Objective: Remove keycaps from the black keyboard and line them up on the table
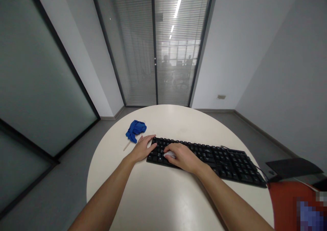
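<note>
A black keyboard lies at a slant across the round white table. My left hand rests at its left end, fingers stretched toward the back corner and thumb apart on the keys. Over the left part of the keys, my right hand pinches a small whitish wad, mostly covered by the fingers; its material is unclear. Just beyond my left hand sits a crumpled blue cloth. A thin pale stick lies beside the cloth, partly hidden.
The table has a rounded edge. At its right stands a red seat with a dark flat object near it. A cable runs off the keyboard's right side. Glass panels with blinds stand behind the table.
</note>
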